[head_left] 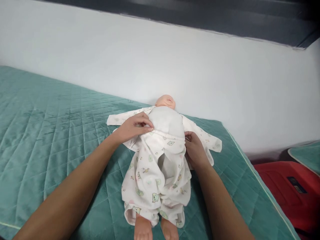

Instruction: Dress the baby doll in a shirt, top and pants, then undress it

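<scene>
A baby doll lies on its back, head toward the wall and bare feet toward me. White printed baby pants cover its legs up to the waist, with a dark gap at the crotch. Its belly shows as a pale grey-white surface, and a matching printed shirt spreads out on both sides. My left hand pinches the pants' waistband at the left of the belly. At the right side my right hand has its fingers curled at the same waistband, partly hidden by the cloth.
A green quilted cover lies under the doll. Behind it rises a white wall with a dark ledge above. Past the cover's right edge stands a red plastic object.
</scene>
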Demonstrator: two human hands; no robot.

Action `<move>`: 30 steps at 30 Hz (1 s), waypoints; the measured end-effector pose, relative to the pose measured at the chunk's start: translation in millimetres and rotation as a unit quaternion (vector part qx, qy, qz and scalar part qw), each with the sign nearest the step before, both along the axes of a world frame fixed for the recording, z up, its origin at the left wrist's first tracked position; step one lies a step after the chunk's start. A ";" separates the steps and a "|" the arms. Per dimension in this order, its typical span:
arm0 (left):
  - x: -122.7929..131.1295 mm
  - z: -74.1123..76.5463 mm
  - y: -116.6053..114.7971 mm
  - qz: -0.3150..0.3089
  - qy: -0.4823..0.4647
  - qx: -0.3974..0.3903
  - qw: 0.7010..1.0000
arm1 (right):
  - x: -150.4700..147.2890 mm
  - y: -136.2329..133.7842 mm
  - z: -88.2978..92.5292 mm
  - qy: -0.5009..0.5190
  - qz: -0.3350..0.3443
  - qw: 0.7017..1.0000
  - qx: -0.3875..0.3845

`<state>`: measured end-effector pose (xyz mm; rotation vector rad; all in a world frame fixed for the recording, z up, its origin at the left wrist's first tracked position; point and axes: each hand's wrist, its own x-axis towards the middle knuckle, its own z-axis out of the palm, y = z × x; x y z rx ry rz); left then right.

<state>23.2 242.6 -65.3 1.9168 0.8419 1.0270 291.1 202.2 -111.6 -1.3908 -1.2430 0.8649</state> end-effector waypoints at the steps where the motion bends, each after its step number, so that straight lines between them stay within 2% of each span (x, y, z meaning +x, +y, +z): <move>1: -1.6 0.2 0.4 -0.015 0.021 0.007 1.000 | 0.0 -0.1 0.1 -0.015 -0.006 1.000 0.006; 7: -8.9 2.4 3.3 -0.059 0.131 0.035 0.989 | 4.4 -1.1 1.5 -0.083 -0.055 0.995 0.026; 12: -5.9 5.8 -2.6 -0.058 0.160 0.025 0.985 | 3.1 -2.1 5.0 -0.116 -0.056 0.991 0.028; 17: -0.9 4.8 -9.5 -0.028 0.139 0.068 0.987 | -7.7 -9.7 18.4 -0.118 -0.101 0.977 0.147; 20: 1.4 2.8 -9.3 -0.021 0.118 0.101 0.988 | -14.6 -17.1 27.3 -0.133 -0.048 0.966 0.216; 23: 5.1 -1.0 -5.2 0.008 0.116 0.137 0.984 | -20.5 -21.9 32.5 -0.193 0.028 0.949 0.248; 26: 11.1 -6.8 0.1 0.068 0.140 0.138 0.978 | -24.5 -21.9 33.5 -0.253 0.054 0.937 0.236; 30: 20.1 -12.6 5.6 0.154 0.162 0.105 0.969 | -26.7 -16.6 34.4 -0.252 0.067 0.943 0.208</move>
